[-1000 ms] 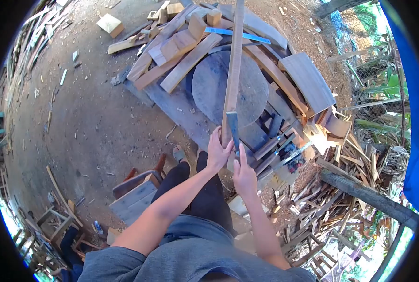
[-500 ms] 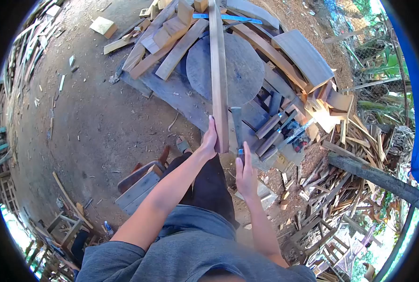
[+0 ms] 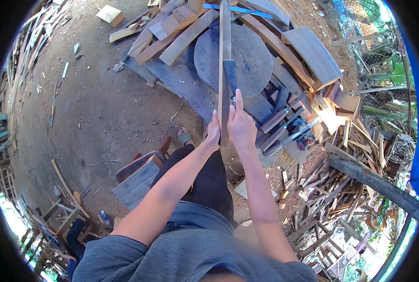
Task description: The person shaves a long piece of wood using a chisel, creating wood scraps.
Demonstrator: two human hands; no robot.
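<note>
My left hand (image 3: 213, 131) is wrapped round the near end of a long, narrow wooden piece (image 3: 224, 37), which points away from me over the bench. In my right hand (image 3: 242, 126) is a chisel (image 3: 230, 74), its index finger stretched along the tool. The flat blade lies along the right side of the wooden piece, seemingly touching it. My right fingers hide most of the handle. Below the far part of the piece sits a round wooden slab (image 3: 256, 61) on the bench (image 3: 181, 89).
More chisels (image 3: 275, 136) lie on the bench to the right. Several wood blocks (image 3: 190, 37) and a large board (image 3: 312, 54) surround the round slab. A wooden stool (image 3: 136, 181) stands left of my legs. Scrap wood (image 3: 331, 202) is heaped at the right beside a thick beam (image 3: 373, 178).
My right hand has moved forward and left, bringing the chisel blade from beside the wooden piece up against it. The piece has turned and shows a narrower edge. My left hand keeps its hold.
</note>
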